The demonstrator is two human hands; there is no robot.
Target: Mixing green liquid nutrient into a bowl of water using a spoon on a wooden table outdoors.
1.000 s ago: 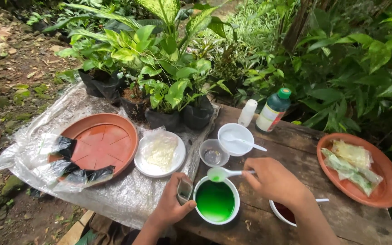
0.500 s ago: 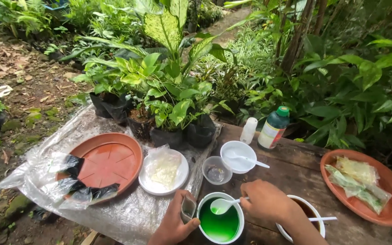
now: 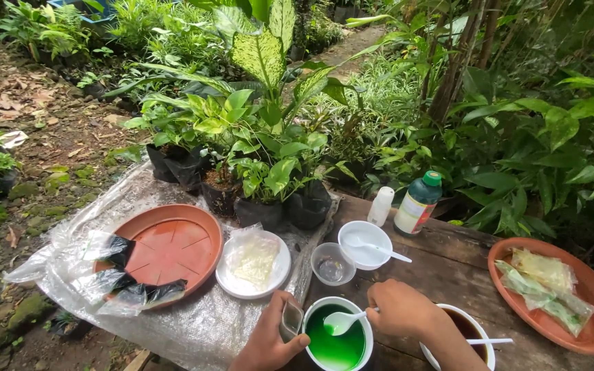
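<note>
Two hands busy; left hand (image 3: 269, 340) clamped on the white cup (image 3: 338, 336) of green liquid on the counter (image 3: 441, 268); right hand (image 3: 400, 309) gripping the white spoon (image 3: 342, 321), mid-stir; looks like gentle strokes needed, no slopping.

One head-worn camera looks steeply down and forward, close over a wooden table (image 3: 448, 268) facing garden plants (image 3: 269, 158).
</note>
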